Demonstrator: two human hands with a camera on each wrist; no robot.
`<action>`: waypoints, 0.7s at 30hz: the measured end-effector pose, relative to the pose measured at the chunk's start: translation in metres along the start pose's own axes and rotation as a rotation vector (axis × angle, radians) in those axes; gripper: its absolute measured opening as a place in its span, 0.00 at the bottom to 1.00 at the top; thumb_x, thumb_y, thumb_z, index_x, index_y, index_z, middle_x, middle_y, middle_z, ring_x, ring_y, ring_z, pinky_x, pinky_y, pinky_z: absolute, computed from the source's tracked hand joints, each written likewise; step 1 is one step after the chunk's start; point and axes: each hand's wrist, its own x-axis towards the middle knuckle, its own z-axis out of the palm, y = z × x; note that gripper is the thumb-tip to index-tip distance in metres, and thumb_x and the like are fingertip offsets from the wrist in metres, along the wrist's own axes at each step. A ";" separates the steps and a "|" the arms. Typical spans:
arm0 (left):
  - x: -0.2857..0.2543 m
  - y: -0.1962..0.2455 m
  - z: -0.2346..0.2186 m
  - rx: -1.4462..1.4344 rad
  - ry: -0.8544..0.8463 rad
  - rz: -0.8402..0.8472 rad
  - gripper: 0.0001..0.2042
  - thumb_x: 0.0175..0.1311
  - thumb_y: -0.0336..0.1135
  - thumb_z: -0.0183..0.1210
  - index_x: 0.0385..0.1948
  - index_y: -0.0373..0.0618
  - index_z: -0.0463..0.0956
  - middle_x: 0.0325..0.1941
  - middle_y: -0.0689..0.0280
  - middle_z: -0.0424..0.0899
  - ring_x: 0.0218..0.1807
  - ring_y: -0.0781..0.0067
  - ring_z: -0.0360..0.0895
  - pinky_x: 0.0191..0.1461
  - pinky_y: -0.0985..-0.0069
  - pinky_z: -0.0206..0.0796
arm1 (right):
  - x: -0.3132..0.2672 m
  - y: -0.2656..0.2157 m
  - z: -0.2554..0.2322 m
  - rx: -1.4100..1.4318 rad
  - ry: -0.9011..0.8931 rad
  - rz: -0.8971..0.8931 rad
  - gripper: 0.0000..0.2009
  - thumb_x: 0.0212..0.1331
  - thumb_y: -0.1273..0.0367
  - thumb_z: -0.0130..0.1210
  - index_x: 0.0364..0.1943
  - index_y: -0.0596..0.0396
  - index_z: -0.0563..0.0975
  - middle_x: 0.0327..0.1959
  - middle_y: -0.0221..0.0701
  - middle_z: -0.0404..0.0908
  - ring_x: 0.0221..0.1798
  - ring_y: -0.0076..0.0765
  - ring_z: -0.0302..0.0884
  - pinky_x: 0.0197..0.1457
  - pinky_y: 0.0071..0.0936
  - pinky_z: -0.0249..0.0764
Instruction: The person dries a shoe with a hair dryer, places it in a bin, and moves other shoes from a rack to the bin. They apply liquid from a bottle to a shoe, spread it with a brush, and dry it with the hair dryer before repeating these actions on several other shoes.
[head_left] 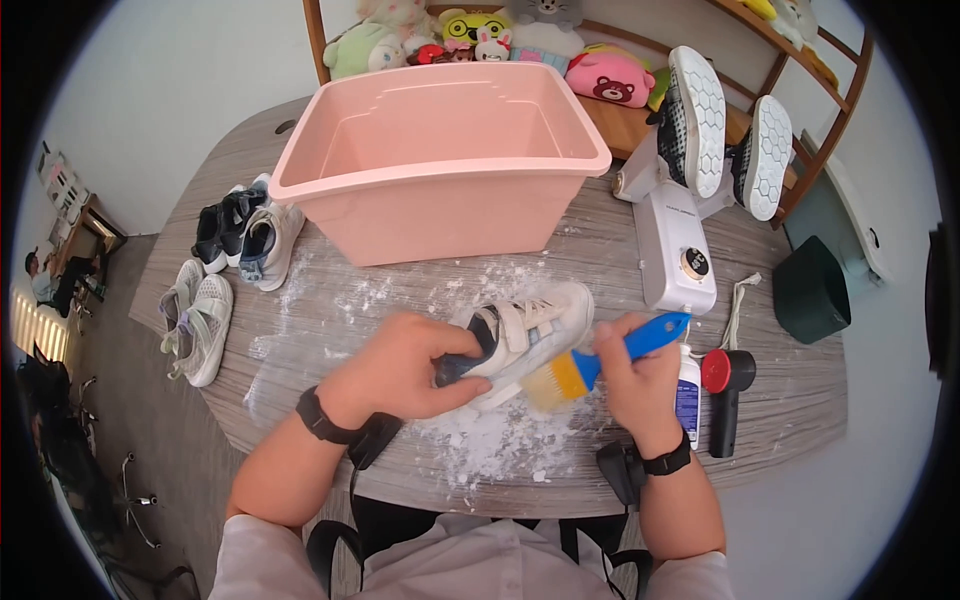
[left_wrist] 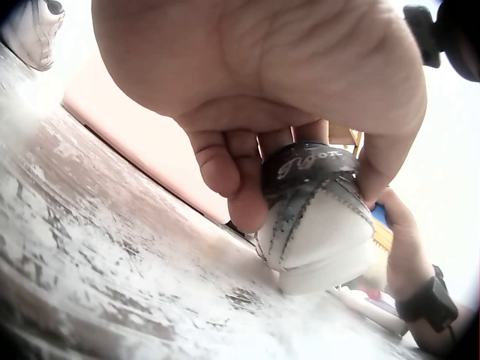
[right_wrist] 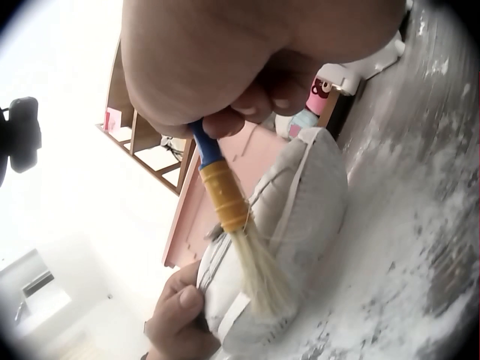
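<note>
My left hand grips a white shoe by its dark heel collar, thumb on one side and fingers on the other. In the left wrist view the shoe's heel faces the camera, with pale lettering on the dark collar. My right hand holds a paintbrush by its blue handle; its ferrule is yellow. In the right wrist view the pale bristles lie against the side of the shoe near the sole. White powder is scattered over the tabletop around and below the shoe.
A pink tub stands behind the shoe. Several small shoes sit at the left. On the right are a white shoe dryer bearing two shoes, a white bottle and a black-and-red device. Plush toys line the shelf behind.
</note>
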 end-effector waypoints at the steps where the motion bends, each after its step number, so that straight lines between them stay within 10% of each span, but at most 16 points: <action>1: 0.000 -0.002 0.002 0.000 0.063 0.023 0.10 0.52 0.35 0.73 0.28 0.40 0.82 0.24 0.59 0.81 0.24 0.55 0.78 0.28 0.69 0.67 | 0.003 0.001 -0.001 0.006 0.130 0.009 0.09 0.71 0.71 0.61 0.30 0.58 0.80 0.24 0.22 0.79 0.27 0.15 0.72 0.32 0.19 0.67; 9: 0.001 0.002 0.000 0.125 0.136 0.065 0.11 0.49 0.36 0.75 0.27 0.42 0.83 0.25 0.60 0.83 0.27 0.56 0.79 0.43 0.68 0.68 | 0.013 0.004 -0.006 -0.040 0.271 -0.069 0.13 0.74 0.68 0.59 0.27 0.56 0.77 0.23 0.21 0.77 0.27 0.14 0.69 0.31 0.19 0.65; 12: 0.002 0.006 -0.002 0.168 0.090 -0.016 0.11 0.47 0.37 0.75 0.26 0.43 0.83 0.25 0.63 0.82 0.33 0.59 0.80 0.54 0.67 0.64 | 0.021 0.002 -0.017 0.167 0.396 0.133 0.16 0.76 0.65 0.57 0.28 0.56 0.76 0.23 0.21 0.75 0.27 0.14 0.67 0.30 0.20 0.64; 21: 0.003 0.001 -0.007 0.298 0.125 0.167 0.11 0.41 0.33 0.71 0.27 0.45 0.82 0.36 0.64 0.84 0.59 0.52 0.77 0.68 0.54 0.58 | 0.021 0.006 -0.018 -0.085 0.352 -0.054 0.16 0.76 0.66 0.58 0.27 0.56 0.75 0.23 0.20 0.73 0.28 0.14 0.66 0.32 0.21 0.63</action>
